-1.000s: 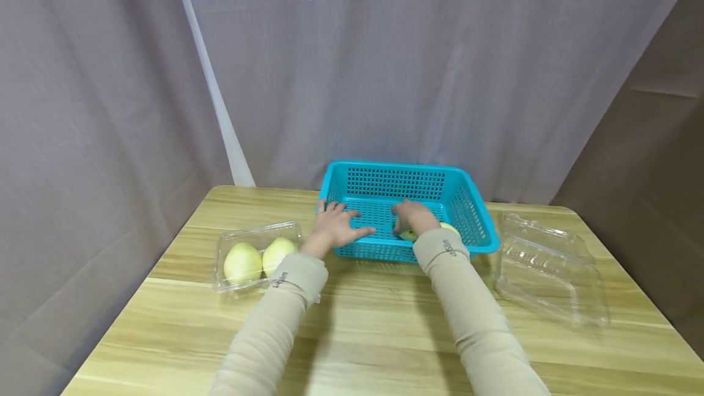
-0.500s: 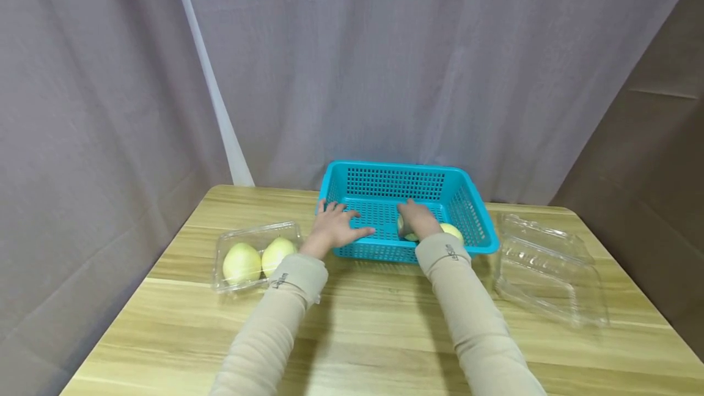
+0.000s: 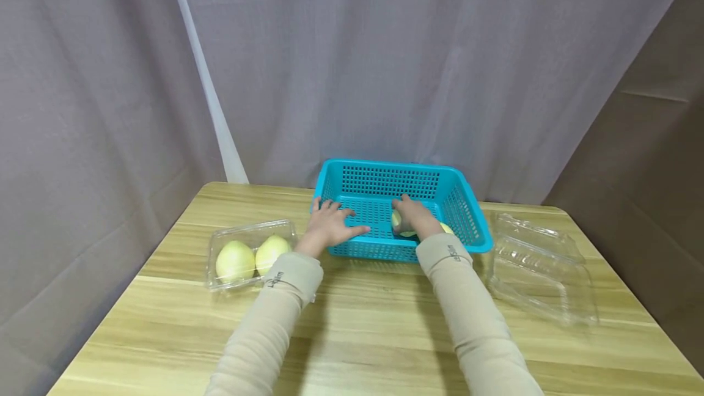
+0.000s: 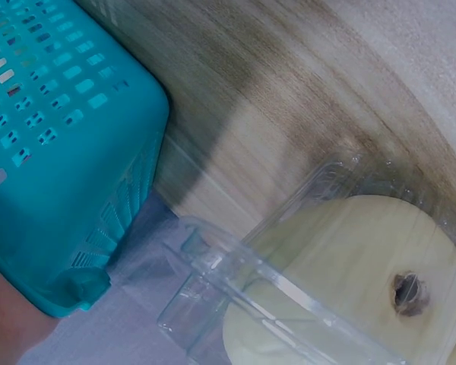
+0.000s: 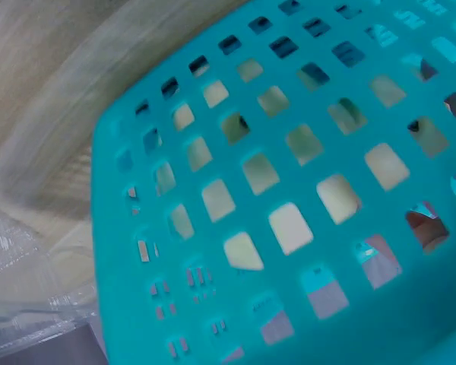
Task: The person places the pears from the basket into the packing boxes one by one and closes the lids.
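My right hand (image 3: 419, 217) reaches over the near side of a blue plastic basket (image 3: 395, 164) and grips a pale yellow-green pear (image 3: 396, 220) on its floor. A second pear (image 3: 448, 228) lies just right of it, partly hidden by the wrist. In the right wrist view, pale fruit shows through the holes of the basket wall (image 5: 277, 258). My left hand (image 3: 330, 225) rests at the basket's near left corner, fingers spread, holding no fruit. Beside the left wrist, two pears (image 3: 235, 261) sit in a clear plastic clamshell box (image 3: 217, 243), also close in the left wrist view.
Another clear clamshell box (image 3: 541, 271) lies with its lid up on the wooden table (image 3: 374, 329), to the right of the basket. Grey curtains (image 3: 385, 66) hang behind the table, and a brown cloth (image 3: 632, 200) borders it on the right.
My right hand has shifted slightly right within the basket, still gripping the pear. My left hand keeps its place at the basket corner. The head view has drifted a little.
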`<state>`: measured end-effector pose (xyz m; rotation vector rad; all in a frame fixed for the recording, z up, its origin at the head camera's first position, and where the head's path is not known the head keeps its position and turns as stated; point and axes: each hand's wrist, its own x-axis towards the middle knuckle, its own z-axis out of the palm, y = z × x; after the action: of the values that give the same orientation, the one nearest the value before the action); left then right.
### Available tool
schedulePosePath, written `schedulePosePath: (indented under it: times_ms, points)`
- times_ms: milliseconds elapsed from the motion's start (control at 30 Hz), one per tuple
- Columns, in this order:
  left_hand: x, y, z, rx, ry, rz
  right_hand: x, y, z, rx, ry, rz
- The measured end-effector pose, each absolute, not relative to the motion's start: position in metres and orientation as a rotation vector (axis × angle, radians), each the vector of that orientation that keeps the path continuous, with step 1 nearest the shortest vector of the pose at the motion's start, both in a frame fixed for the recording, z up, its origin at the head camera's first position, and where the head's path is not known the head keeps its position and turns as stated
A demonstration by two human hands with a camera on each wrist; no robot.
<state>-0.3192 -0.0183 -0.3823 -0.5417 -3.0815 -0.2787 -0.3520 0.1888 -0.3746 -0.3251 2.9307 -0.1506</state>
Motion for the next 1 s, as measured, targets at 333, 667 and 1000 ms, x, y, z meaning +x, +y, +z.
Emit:
schedulePosePath:
  times_ms: [333, 667, 1000]
  points:
    - [-0.318, -0.016, -0.382, -0.559, -3.085, -0.310, -0.348, 0.195, -0.372, -0.427, 2.972, -0.168]
    - [-0.318, -0.020, -0.380, -0.529, -3.095, -0.286, -0.351, 0.191, -0.366, -0.461, 2.949, -0.274]
    - [-0.319, -0.021, -0.381, -0.531, -3.105, -0.290, -0.351, 0.188, -0.360, -0.527, 2.971, -0.301]
